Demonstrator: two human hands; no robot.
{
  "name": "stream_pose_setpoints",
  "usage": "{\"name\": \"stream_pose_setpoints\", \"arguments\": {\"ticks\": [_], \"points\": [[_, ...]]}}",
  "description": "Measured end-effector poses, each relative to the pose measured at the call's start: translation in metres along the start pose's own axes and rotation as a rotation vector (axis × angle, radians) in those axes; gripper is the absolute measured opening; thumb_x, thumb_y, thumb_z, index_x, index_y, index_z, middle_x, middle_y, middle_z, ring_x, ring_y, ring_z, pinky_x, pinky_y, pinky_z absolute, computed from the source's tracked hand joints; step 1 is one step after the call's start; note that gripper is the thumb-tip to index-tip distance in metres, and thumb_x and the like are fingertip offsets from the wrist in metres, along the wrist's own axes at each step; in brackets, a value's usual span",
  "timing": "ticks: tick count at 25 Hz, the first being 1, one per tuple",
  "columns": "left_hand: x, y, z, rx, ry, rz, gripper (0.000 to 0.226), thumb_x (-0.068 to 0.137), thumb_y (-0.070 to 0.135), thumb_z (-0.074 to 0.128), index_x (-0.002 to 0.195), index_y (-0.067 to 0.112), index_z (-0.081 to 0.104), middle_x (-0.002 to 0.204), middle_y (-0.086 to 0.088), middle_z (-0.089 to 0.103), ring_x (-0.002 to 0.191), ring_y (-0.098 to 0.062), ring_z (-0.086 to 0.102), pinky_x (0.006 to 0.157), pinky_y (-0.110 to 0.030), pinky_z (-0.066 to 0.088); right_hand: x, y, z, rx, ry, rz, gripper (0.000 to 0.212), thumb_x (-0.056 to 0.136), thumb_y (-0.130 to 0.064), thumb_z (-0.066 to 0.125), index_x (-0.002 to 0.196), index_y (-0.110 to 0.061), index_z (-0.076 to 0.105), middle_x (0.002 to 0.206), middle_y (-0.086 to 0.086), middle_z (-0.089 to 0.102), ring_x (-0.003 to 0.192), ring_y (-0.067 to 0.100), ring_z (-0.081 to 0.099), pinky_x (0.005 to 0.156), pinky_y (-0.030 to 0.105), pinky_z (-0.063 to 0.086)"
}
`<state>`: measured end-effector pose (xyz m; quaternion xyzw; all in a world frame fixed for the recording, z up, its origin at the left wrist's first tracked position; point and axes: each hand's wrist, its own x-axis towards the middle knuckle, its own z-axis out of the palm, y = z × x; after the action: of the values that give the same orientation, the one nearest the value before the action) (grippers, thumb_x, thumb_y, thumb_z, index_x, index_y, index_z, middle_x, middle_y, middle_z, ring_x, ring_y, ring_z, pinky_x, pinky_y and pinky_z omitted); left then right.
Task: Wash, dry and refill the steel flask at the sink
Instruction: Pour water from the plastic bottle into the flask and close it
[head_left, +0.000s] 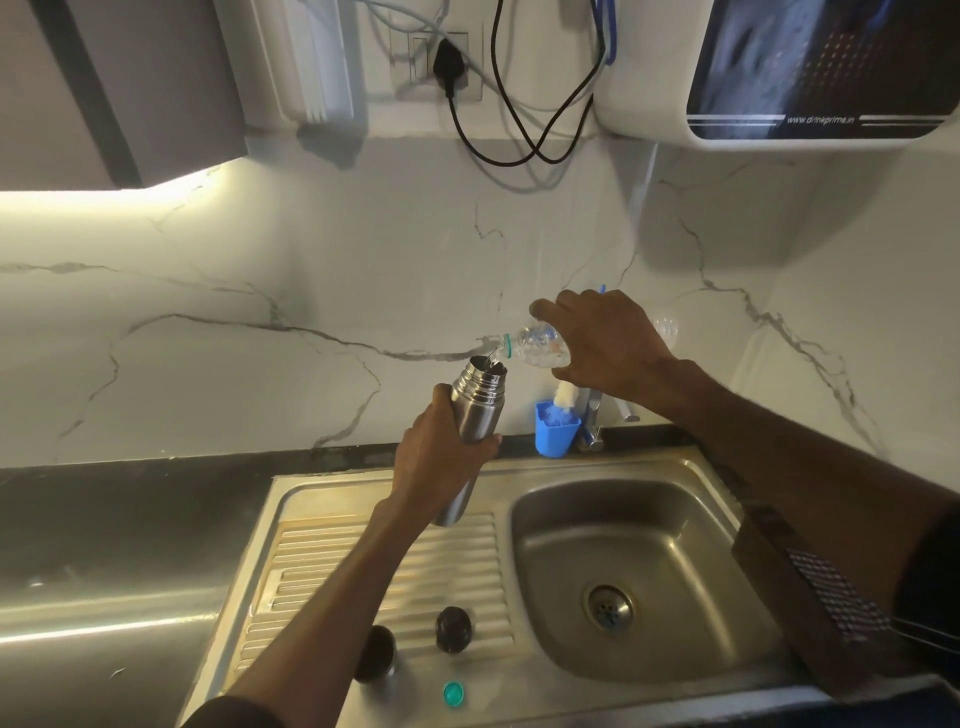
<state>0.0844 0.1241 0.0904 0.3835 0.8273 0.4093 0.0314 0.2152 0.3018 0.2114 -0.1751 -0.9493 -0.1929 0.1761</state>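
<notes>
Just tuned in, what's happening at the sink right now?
The refill is under way. The left hand grips the open steel flask tilted over the drainboard, and the right hand tips a clear plastic bottle so water runs into the flask's mouth. Two dark flask caps and a green bottle cap lie on the drainboard. The basin looks empty.

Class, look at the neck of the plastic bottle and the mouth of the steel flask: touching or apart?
Cannot tell. In the head view the plastic bottle tips its neck right at the steel flask rim, pouring water, but neither a gap nor contact shows plainly.
</notes>
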Motion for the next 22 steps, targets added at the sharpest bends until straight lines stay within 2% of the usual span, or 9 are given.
{"name": "stream_pose_setpoints", "arguments": {"ticks": [2,5,10,16,22], "points": [[-0.001,-0.004,-0.005,-0.001,-0.012,0.004,0.054,0.079,0.042,0.085,0.112,0.025,0.046,0.097,0.008,0.065,0.076,-0.009,0.062,0.065,-0.031,0.049,0.000,-0.006,0.000,0.000,0.000,0.012,0.072,0.081,-0.041,0.081,0.143,-0.021,0.049,0.115,0.004,0.065,0.096,0.023,0.063,0.085,0.038,0.049],[-0.003,-0.011,-0.010,0.005,-0.023,0.014,0.054,0.078,0.043,0.085,0.111,0.025,0.046,0.096,0.008,0.066,0.078,-0.015,0.064,0.070,-0.036,0.053,0.000,-0.015,-0.001,-0.014,0.012,0.020,0.071,0.080,-0.039,0.082,0.141,-0.021,0.051,0.111,0.004,0.065,0.093,0.024,0.063,0.083,0.038,0.048],[-0.006,-0.017,-0.016,0.002,-0.038,0.024,0.054,0.078,0.045,0.084,0.110,0.025,0.046,0.093,0.010,0.063,0.075,-0.009,0.061,0.066,-0.033,0.047,-0.001,-0.026,-0.002,-0.025,0.007,0.033,0.072,0.082,-0.041,0.081,0.143,-0.020,0.049,0.116,0.005,0.065,0.096,0.023,0.063,0.084,0.037,0.047],[-0.011,-0.016,-0.021,0.008,-0.041,0.011,0.053,0.080,0.044,0.085,0.111,0.025,0.046,0.096,0.009,0.064,0.075,-0.007,0.059,0.068,-0.032,0.046,-0.001,-0.028,0.000,-0.055,0.021,0.019,0.074,0.081,-0.046,0.082,0.142,-0.022,0.049,0.115,0.005,0.067,0.095,0.022,0.066,0.091,0.043,0.053],[-0.008,-0.007,-0.013,0.009,-0.020,-0.002,0.053,0.079,0.045,0.085,0.111,0.026,0.046,0.093,0.012,0.063,0.077,-0.012,0.062,0.069,-0.035,0.049,0.000,-0.012,0.002,-0.077,0.022,-0.002,0.074,0.085,-0.044,0.077,0.147,-0.023,0.044,0.125,0.004,0.062,0.108,0.024,0.063,0.100,0.045,0.044]]}}
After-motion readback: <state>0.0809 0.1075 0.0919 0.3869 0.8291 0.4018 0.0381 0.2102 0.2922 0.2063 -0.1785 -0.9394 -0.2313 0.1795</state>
